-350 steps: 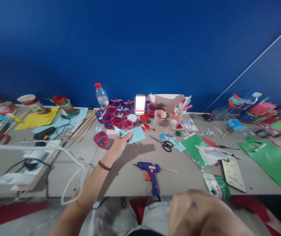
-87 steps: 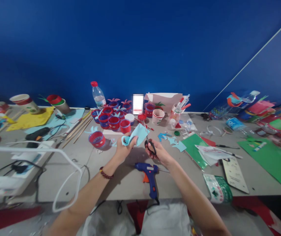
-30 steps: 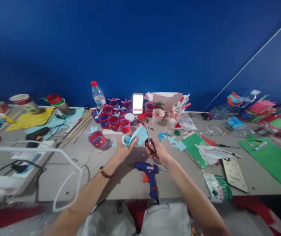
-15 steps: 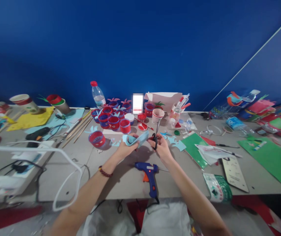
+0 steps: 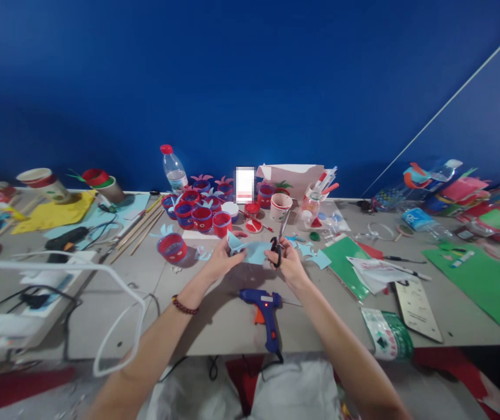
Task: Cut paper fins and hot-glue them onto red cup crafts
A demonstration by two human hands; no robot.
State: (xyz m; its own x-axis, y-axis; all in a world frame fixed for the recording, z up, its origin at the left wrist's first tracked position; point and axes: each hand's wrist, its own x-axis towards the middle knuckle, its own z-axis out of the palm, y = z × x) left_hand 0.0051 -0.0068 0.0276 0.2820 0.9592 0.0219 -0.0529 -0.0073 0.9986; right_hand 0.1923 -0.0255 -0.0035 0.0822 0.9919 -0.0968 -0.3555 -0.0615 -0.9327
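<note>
A curled piece of light blue paper [image 5: 256, 253] is pinched in my left hand [image 5: 222, 261] and stretches across to my right fingertips. My right hand [image 5: 292, 265] grips black-handled scissors [image 5: 277, 252], whose blades point up and away from me. The right fingertips appear to touch the paper's right end, though the handles partly cover the contact. Below the hands lies a blue hot glue gun [image 5: 268, 309] with an orange trigger and a lit red light. Cut light blue paper pieces [image 5: 317, 255] lie right of the scissors. A red and purple cup [image 5: 172, 247] with blue paper leaves stands left.
Several similar decorated cups [image 5: 201, 217] cluster at the back beside a plastic bottle [image 5: 175, 170]. A paper cup [image 5: 280, 205] stands behind the scissors. Green card [image 5: 346, 265] and a small pouch [image 5: 387, 333] lie right; a power strip [image 5: 52, 297] and white cable [image 5: 138, 303] lie left.
The blue paper has unrolled and now spans flatter between both hands. My left hand has shifted slightly left, and the right fingers have come to the paper's end.
</note>
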